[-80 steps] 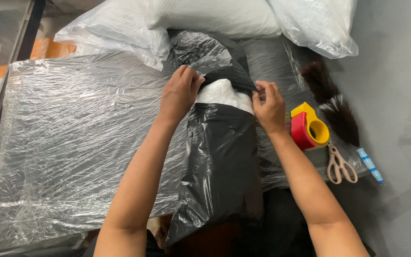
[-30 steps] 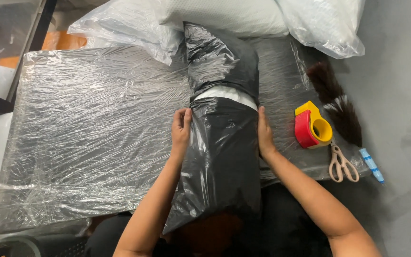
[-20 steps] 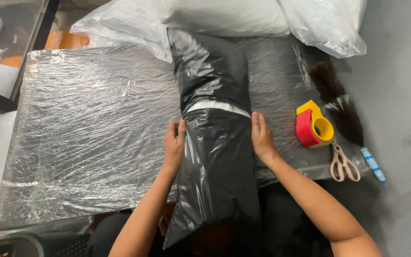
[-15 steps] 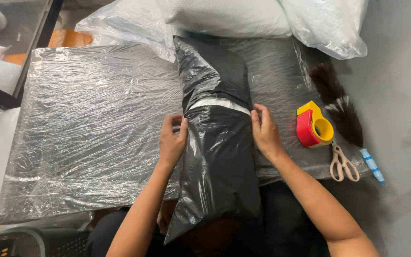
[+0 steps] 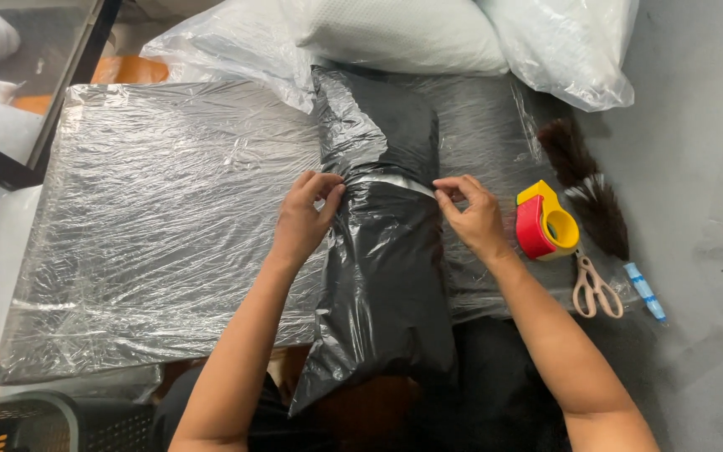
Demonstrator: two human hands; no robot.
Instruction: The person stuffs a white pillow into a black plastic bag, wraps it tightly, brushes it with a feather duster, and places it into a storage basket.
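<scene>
A long bundle wrapped in black plastic bags (image 5: 382, 268) lies lengthwise across a table covered in clear plastic film (image 5: 161, 218). A second black bag (image 5: 378, 125) covers its far end, and a thin white strip shows where the two bags meet. My left hand (image 5: 305, 216) pinches the edge of the near bag at the bundle's left side. My right hand (image 5: 472, 213) pinches the same edge on the right side. Both hands sit at the seam, facing each other across the bundle.
A red and yellow tape dispenser (image 5: 544, 222) stands right of my right hand. Scissors (image 5: 596, 286), a feather duster (image 5: 586, 188) and a small blue tube (image 5: 644, 291) lie beyond it. White pillows in clear bags (image 5: 403, 33) crowd the far edge. A dark basket (image 5: 35, 423) sits at bottom left.
The far black bag has been drawn down over the white filling, leaving only a thin white strip. Both hands slid along the sides and now pinch the near bag's edge at the seam.
</scene>
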